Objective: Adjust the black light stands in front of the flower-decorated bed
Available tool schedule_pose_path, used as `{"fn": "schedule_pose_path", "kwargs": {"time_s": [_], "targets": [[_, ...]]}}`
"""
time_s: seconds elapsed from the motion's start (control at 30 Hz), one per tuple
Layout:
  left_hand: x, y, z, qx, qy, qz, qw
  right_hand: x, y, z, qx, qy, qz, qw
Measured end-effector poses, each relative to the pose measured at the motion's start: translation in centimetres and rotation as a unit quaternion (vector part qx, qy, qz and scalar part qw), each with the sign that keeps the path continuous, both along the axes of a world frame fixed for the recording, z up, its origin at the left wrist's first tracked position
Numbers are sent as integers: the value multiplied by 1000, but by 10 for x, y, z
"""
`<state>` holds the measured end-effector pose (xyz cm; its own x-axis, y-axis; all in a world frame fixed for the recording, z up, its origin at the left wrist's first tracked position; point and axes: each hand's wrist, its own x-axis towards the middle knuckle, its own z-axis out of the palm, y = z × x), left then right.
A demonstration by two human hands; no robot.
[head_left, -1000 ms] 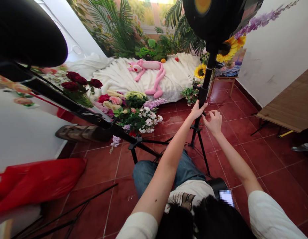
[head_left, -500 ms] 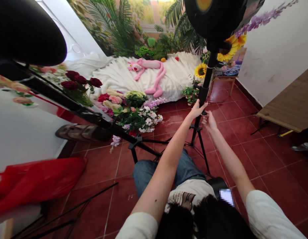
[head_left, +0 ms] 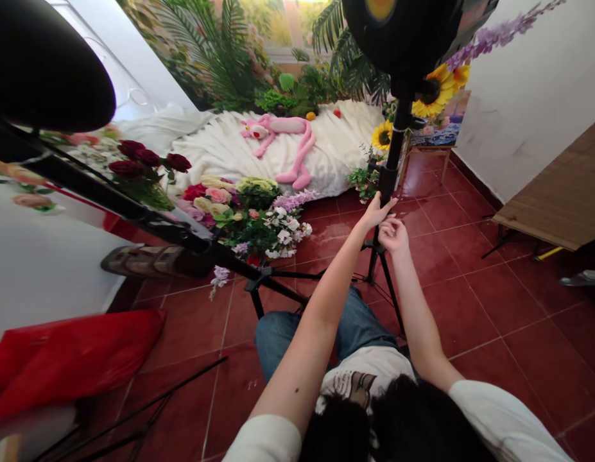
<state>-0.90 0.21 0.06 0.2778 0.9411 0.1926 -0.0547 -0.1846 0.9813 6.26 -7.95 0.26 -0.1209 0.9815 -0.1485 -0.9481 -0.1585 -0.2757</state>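
Note:
A black light stand (head_left: pixel 396 144) rises in front of me, with a large black lamp head (head_left: pixel 398 38) at its top. Around its pole, low down just above the spread legs, my left hand (head_left: pixel 374 213) is wrapped with the thumb pointing right. My right hand (head_left: pixel 393 236) is beside the pole, just below and right of the left one. Its fingers are curled together at the pole's collar; a knob there, if any, is hidden behind them.
A second black stand (head_left: pixel 191 240) slants across the left side. Artificial flowers (head_left: pixel 258 218) stand on the red tiles (head_left: pixel 470 256). Beyond them, a pink plush toy (head_left: pixel 292 125) lies on white cloth (head_left: pixel 220 138). A brown board (head_left: pixel 552 192) is at right, a red bag (head_left: pixel 85 359) at left.
My right hand has turned at the collar and its fingers have curled in closer to the pole; the right elbow has moved inward. The left hand keeps its hold. The view has shifted slightly.

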Motion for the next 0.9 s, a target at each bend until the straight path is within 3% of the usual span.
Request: {"fn": "schedule_pose_path", "kwargs": {"time_s": [0.13, 0.3, 0.33, 0.43, 0.6, 0.73, 0.9], "targets": [[-2, -5, -1, 14, 3, 0, 1000, 4, -4, 6, -1, 13, 13, 1000], [-27, -25, -15, 9, -24, -20, 999, 9, -9, 12, 26, -87, 34, 995], [-38, -32, -21, 4, -23, -26, 999, 9, -11, 13, 27, -97, 38, 994], [-82, -56, -42, -34, 18, 27, 999, 7, -14, 16, 4, -90, 38, 995], [-181, -92, -73, -87, 55, 189, 977, 5, -17, 18, -49, -76, 14, 996], [-258, -115, -77, -80, 103, 368, 921, 6, -16, 17, -43, -114, 2, 993], [-321, -135, -50, -2, 146, 621, 770, 6, -15, 16, 12, -207, -24, 978]]}}
